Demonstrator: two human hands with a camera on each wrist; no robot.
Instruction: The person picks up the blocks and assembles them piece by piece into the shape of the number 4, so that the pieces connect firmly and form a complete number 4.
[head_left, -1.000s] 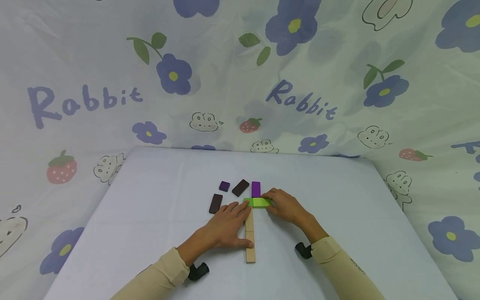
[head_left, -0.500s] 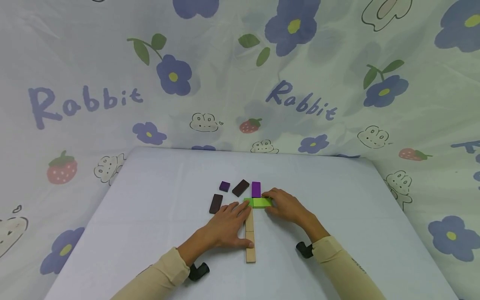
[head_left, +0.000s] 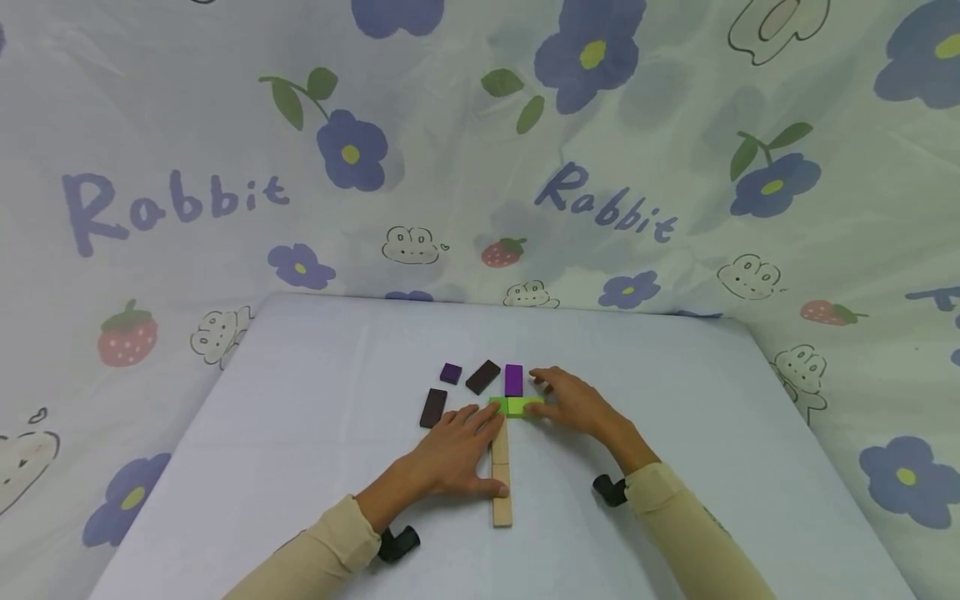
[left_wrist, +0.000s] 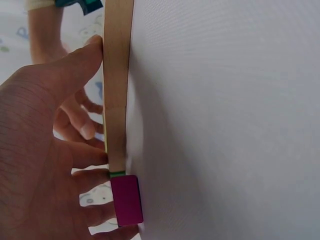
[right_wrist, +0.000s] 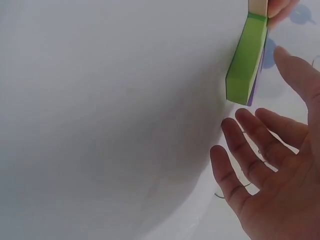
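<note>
Touching wood row (head_left: 500, 483) w/ outspread fingers, prob. to keep it straight, L hand (head_left: 452, 454) gripped nothing; R hand (head_left: 577, 406), loosely splayed, empty, hung nr lime block (head_left: 517, 406) at row's far end.

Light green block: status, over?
Left hand on wooden blocks. Right hand at right end of light green block, holding nothing. Purple block at its far side. One dark block near left hand.
</note>
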